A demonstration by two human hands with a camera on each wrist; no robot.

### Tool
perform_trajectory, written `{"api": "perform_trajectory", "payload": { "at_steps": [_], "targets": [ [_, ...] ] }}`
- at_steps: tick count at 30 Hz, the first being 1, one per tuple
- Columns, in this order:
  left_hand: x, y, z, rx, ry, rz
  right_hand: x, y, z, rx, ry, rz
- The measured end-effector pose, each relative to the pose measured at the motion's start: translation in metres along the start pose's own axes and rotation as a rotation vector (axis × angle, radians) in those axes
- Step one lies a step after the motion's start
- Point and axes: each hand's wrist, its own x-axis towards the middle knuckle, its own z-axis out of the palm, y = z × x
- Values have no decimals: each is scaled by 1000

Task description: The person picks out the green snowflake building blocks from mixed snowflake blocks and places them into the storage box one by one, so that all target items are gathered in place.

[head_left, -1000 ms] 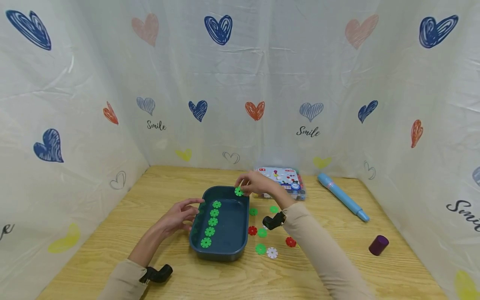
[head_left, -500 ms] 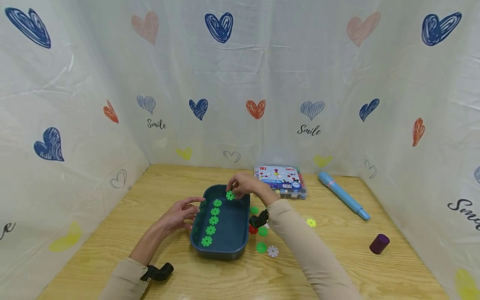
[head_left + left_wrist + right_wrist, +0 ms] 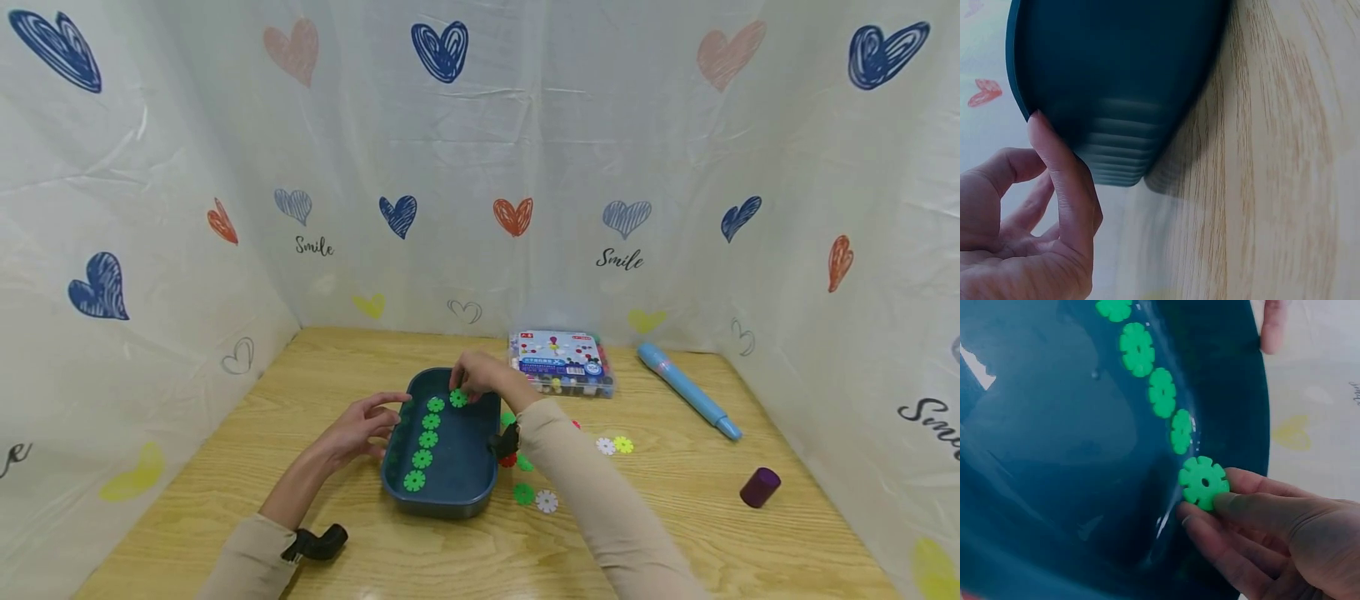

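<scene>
A white curtain (image 3: 465, 150) printed with hearts enclosed the work area. The wooden table (image 3: 675, 517) ran back to it. On the table, left of centre and well inside its edges, stood a dark blue tray (image 3: 457, 471). A clear-sided box (image 3: 562, 364) with a printed top lay by the table's back edge. A light blue marker-shaped object (image 3: 690, 392) lay slantwise near the back right corner.

The left hand (image 3: 360, 431) was at the tray's left edge, digits apart, a fingertip meeting the rim; it was not wrapped around anything. The right hand (image 3: 483, 375) reached over the tray's far right corner, thumb and fingers pinching one disc. A purple cylinder (image 3: 761, 487) stood near the table's right edge.

Five row discs (image 3: 428, 439), all green, lay along the tray's left edge. The held disc (image 3: 1200, 475), also green, was inside the tray's far end, beside the row's last piece; contact with the floor could not be confirmed.

Progress was assessed as partial: five greens placed, a sixth in hand. Outside the tray's right edge, three loose green discs (image 3: 523, 494) appeared outstanding, among a red disc (image 3: 507, 460), two white discs (image 3: 547, 501) and a yellow disc (image 3: 623, 445).
</scene>
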Motion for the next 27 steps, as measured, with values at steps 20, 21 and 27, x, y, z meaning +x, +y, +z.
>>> {"api": "perform_trajectory", "payload": {
  "at_steps": [20, 21, 27],
  "targets": [
    [1, -1, -1, -8, 1, -6, 3, -11, 8, -306, 8, 8],
    [1, -1, -1, -8, 2, -6, 4, -9, 8, -309, 6, -3],
    [1, 0, 0, -6, 6, -6, 2, -10, 8, -341, 6, 12]
  ]
}}
